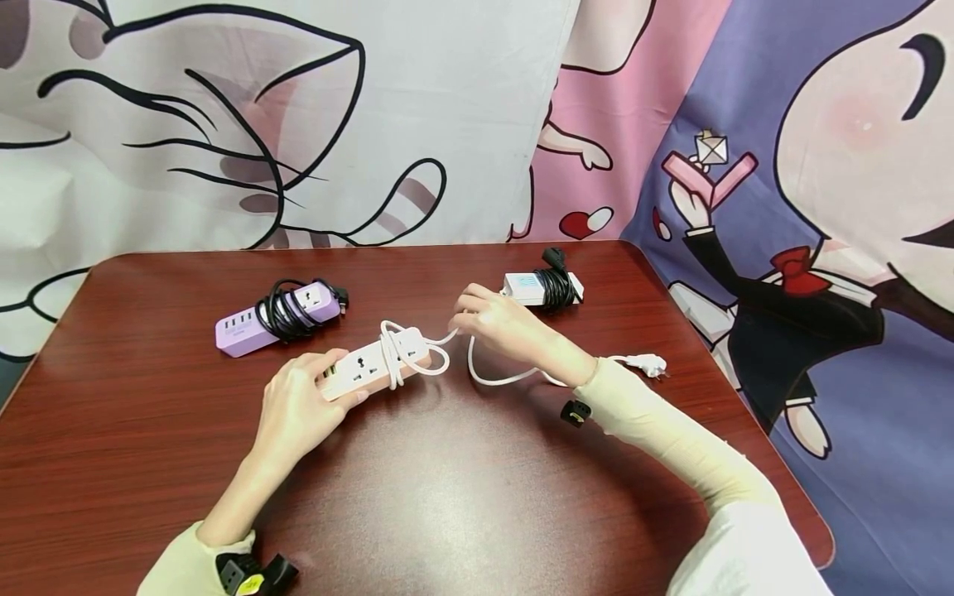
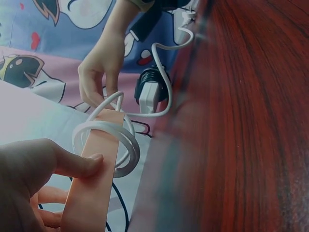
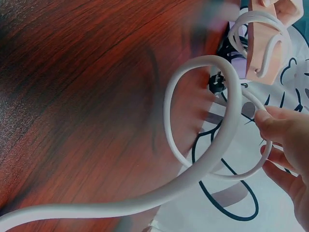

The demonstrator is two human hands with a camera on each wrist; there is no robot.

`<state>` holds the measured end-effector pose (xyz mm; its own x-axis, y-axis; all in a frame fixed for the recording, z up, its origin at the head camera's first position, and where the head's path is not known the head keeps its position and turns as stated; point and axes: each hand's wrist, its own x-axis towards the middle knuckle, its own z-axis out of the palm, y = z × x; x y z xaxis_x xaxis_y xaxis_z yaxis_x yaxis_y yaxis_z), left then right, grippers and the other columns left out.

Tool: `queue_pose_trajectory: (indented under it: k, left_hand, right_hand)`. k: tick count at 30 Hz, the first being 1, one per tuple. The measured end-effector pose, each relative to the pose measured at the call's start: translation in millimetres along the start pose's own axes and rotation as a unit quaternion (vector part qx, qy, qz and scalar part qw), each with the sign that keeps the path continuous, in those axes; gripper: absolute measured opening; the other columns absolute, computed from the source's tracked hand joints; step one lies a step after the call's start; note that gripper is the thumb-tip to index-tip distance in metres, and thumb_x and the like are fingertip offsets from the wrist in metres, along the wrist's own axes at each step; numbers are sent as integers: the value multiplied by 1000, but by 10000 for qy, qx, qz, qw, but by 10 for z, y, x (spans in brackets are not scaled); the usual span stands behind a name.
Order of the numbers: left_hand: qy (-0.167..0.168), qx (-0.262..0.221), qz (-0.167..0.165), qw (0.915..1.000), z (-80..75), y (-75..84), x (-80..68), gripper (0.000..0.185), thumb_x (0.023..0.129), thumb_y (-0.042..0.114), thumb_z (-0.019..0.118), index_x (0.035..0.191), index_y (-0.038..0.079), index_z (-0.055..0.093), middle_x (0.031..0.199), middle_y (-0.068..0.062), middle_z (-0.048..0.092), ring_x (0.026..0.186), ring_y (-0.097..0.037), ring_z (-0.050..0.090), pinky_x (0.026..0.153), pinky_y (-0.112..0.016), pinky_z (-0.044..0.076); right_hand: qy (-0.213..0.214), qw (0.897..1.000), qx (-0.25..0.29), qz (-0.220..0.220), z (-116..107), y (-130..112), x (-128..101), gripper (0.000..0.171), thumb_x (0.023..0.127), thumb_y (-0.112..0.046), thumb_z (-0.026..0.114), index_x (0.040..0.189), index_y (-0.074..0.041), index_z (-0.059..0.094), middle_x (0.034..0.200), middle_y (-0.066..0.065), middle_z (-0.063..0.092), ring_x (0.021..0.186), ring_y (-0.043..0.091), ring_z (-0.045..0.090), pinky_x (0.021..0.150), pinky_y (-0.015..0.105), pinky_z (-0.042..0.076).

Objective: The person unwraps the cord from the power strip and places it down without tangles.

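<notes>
My left hand (image 1: pixel 298 406) grips one end of a white-topped power strip (image 1: pixel 358 370) with pinkish-orange sides, tilted over the table. Loops of white cord (image 1: pixel 391 358) wrap around its far end. In the left wrist view the thumb (image 2: pixel 91 165) presses along the strip's pinkish side. My right hand (image 1: pixel 514 327) pinches the white cord between thumb and fingers, just beyond the strip's end. From there the cord hangs in a wide loop (image 3: pixel 231 116), seen large in the right wrist view. Its white plug (image 1: pixel 647 364) lies on the table, right of my right forearm.
A purple power strip (image 1: pixel 242 333) bound with black cord lies at the back left of the brown table (image 1: pixel 186 463). Behind my right hand lies a white power strip (image 1: pixel 524 289) wrapped in black cord. A cartoon-printed curtain (image 1: pixel 477 116) hangs behind the table.
</notes>
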<state>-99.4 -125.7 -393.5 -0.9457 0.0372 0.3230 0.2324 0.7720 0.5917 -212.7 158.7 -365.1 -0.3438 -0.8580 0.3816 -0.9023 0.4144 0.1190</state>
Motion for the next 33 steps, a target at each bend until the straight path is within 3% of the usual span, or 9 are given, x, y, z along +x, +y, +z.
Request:
queue_pose_trajectory:
  k: [21, 33]
  left_hand:
    - [-108, 26, -122, 9999, 42, -46, -17, 53, 66, 20, 85, 114, 6, 68, 107, -18, 68, 98, -37, 60, 78, -53, 43]
    - [-15, 69, -160, 9998, 44, -81, -10, 53, 65, 19, 86, 113, 5, 68, 106, -19, 68, 96, -39, 61, 76, -54, 42]
  right_hand:
    - [759, 9962, -371, 204, -170, -68, -83, 8, 87, -4, 65, 88, -9, 71, 87, 3, 67, 89, 19, 59, 82, 28, 49]
    - [868, 9951, -441, 174, -283, -192, -217, 9, 87, -5, 65, 90, -11, 71, 87, 1, 66, 89, 17, 59, 81, 29, 50]
